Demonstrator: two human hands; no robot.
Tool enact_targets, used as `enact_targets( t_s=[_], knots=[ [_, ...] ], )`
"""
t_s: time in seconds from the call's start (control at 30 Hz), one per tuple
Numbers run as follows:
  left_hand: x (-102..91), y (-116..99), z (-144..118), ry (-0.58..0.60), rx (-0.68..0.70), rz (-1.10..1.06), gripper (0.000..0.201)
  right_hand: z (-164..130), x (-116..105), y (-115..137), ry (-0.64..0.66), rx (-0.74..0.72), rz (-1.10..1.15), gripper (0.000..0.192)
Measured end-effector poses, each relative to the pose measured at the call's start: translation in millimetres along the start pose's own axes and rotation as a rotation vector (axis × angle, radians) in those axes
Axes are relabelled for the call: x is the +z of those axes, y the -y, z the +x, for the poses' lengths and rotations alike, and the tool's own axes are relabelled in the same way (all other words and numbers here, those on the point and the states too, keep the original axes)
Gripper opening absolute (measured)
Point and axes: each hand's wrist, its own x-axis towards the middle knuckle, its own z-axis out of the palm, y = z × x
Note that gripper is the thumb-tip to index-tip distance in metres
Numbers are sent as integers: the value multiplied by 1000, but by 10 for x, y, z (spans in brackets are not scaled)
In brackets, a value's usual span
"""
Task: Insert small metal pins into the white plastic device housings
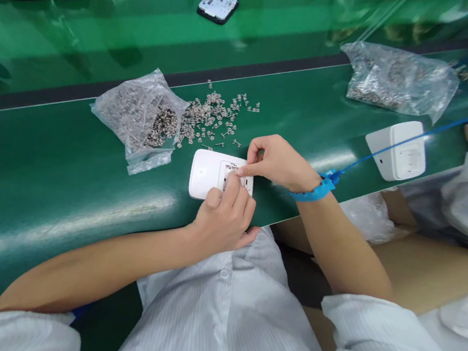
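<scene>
an open bag [141,115] spills small metal pins [214,117] within our reach. our left hand [225,215] curls closed, pinning the white casing [205,174] to the green bench [41,170] while our right hand [277,161] pinches at its opening.

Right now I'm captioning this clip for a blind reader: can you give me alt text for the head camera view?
Two bare hands, the left hand and right hand, press on a white plastic housing on a green bench. Beside it lie loose small metal parts spilling from a clear bag; a second white housing sits to the right.
</scene>
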Motion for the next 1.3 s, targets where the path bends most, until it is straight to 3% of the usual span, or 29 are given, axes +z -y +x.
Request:
enact_targets(
  t_s=[0.13,0.23,0.37,0.47,0.83,1.07,1.3],
  knots=[
    [-5,10,3,11,-6,-19,46,30,-39,-15,37,-42,-53,38],
    [-1,13,4,18,-3,-54,43,-152,70,-54,-144,-186,-70,30],
    [11,23,12,7,0,-58,49,-519,324,-158,-427,-401,-98,5],
    [14,37,29,1,9,-47,53,-692,480,-246,-495,-493,-94,16],
    [-14,77,64,17,55,-50,51,-708,584,-402,-487,-588,-178,43],
    [-11,70,80,13,53,-30,54,-699,576,-358,-435,-639,-252,43],
    [-33,27,24,-12,61,42,52,-607,454,-294,-513,-426,-116,29]
  ],
)
